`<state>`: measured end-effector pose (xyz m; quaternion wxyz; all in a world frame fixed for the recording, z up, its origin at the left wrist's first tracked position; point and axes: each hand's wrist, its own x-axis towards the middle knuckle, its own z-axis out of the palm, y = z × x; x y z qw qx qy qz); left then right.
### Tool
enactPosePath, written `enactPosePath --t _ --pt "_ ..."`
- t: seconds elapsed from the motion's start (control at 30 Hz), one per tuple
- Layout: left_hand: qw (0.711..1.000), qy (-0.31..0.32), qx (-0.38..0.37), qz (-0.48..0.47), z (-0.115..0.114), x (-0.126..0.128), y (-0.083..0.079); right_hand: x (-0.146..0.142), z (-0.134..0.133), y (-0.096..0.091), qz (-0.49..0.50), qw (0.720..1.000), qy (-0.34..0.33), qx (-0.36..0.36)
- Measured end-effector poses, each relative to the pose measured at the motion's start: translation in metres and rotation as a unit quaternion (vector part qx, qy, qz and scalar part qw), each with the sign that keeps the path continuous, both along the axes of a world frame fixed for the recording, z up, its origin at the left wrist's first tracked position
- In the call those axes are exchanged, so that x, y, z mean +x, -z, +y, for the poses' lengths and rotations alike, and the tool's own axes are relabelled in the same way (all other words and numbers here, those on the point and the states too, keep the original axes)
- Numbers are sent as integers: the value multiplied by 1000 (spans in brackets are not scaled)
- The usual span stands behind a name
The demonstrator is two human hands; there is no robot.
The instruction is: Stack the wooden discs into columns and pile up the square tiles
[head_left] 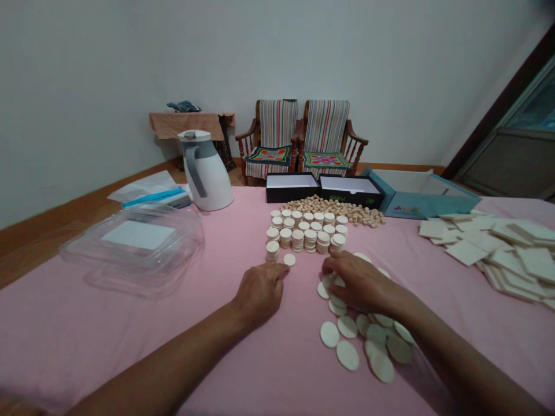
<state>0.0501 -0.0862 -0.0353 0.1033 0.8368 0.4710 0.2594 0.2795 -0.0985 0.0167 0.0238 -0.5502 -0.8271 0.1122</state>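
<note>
My left hand (260, 293) rests on the pink cloth with its fingers partly bent. Its fingertips reach the edge of a single pale wooden disc (289, 260) and lie just in front of a short disc stack (272, 249). Farther right, my right hand (363, 283) is bent over the near pile of loose round wooden discs (347, 327). Its thumb and fingers close around discs at the pile's left edge; the palm hides part of them. Several rows of stacked discs (310, 238) stand just beyond both hands.
Small wooden pieces (321, 205) lie behind the stacks, before two black boxes (292, 195) and a blue box (401, 207). Square wooden tiles (466, 252) are heaped at right. At left are a clear plastic container (143, 263), a white jug (214, 182) and a tissue pack (158, 198).
</note>
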Motion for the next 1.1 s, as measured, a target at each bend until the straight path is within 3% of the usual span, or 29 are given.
enactPosePath --t 0.17,0.37,0.63,0.83,1.1 --pt "999 9 -8 47 0 1 -1 -17 -3 0 -63 997 17 38" --pt "997 3 -14 75 0 2 -4 -36 0 9 40 996 -18 72" --pt "997 6 -30 69 -1 1 -7 -30 11 17 108 994 -27 7" --pt "998 1 -43 48 -3 1 -9 -32 10 17 92 995 -24 0" --pt "998 -6 -47 46 -1 -1 -9 -49 16 13 22 993 2 115"
